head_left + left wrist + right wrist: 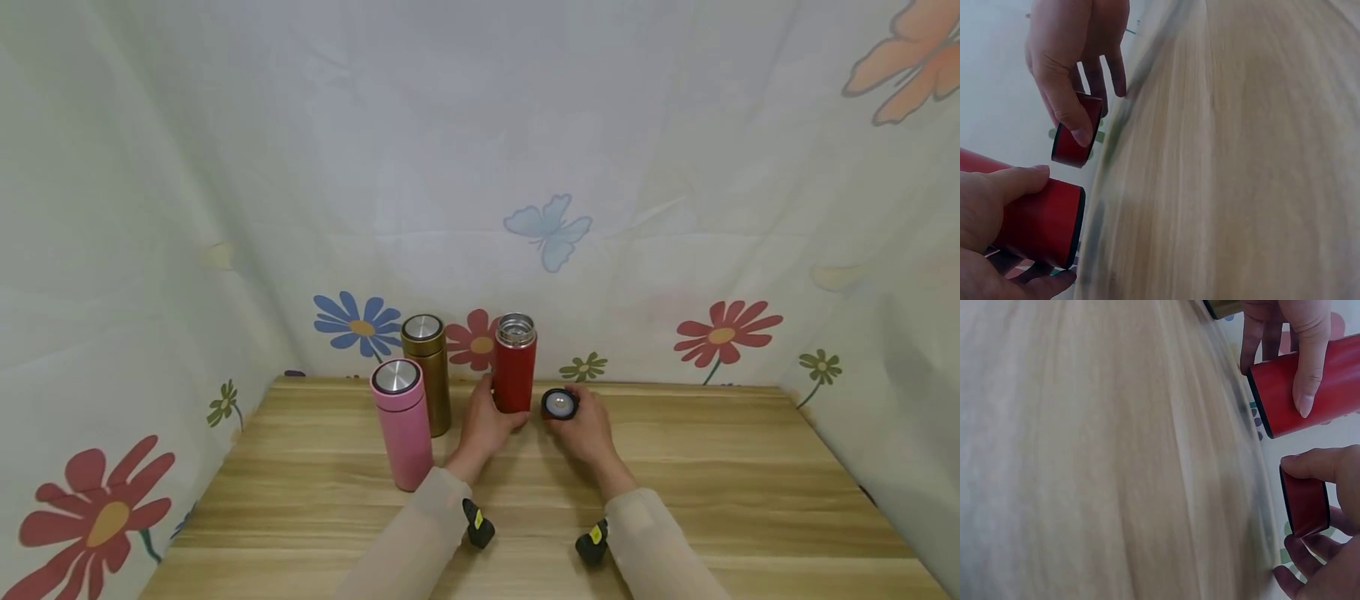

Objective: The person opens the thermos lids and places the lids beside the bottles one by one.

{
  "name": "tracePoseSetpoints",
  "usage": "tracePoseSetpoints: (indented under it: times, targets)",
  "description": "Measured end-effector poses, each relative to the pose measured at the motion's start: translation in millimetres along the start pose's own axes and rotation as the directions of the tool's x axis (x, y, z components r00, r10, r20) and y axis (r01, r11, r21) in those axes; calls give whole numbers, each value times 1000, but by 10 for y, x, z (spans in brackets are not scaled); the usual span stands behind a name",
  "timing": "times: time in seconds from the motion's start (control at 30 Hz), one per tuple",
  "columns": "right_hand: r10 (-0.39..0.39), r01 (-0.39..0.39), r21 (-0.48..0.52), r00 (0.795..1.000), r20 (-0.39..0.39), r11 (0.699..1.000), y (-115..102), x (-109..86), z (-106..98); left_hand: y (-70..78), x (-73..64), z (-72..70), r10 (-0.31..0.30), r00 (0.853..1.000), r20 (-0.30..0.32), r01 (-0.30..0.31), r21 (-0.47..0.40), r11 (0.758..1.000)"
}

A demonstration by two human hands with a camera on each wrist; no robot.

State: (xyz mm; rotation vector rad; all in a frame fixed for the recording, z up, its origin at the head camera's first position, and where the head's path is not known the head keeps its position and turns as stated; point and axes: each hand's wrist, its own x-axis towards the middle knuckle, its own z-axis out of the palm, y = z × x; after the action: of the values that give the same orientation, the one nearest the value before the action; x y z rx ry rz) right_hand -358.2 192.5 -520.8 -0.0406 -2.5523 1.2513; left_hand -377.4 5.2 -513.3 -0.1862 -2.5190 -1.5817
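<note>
A red vacuum flask (514,375) stands upright near the back of the table, its metal mouth uncovered. My left hand (486,423) grips its lower part, thumb across the front and fingers around the far side. To the right, my right hand (588,427) holds the red flask lid (559,405) between thumb and fingers, with its pale inner side turned up. In the left wrist view the lid (1077,131) appears close to the base of the flask (1047,222). The right wrist view shows my right thumb and fingers on opposite rims of the lid (1305,503).
Left of the red flask stand a pink flask (405,429) and, behind it, a gold flask (429,379), both with silver-topped lids on. The wooden table (720,467) ends at a white curtain (420,167) printed with flowers and butterflies.
</note>
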Motion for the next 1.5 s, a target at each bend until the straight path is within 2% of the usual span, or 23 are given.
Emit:
tracePoseSetpoints:
  times: [0.37,0.7,0.97,1.2,1.5]
  targets:
    - [37,-37,-81,999,4,996,21,72,133,-73,73,36,-17,999,-29,17,23,1000]
    - [77,-72,-139,997,30,988,46,87,148,-86,100,62,-19,999,-27,19,23,1000]
    - [62,-58,-134,998,25,989,68,113,141,-99,128,88,-34,999,-29,34,24,999]
    - [100,-93,-131,994,44,987,54,127,147,-119,165,109,-38,999,-28,39,27,999]
    - [104,-93,-129,991,82,987,67,108,124,-135,159,130,-27,999,-31,28,22,999]
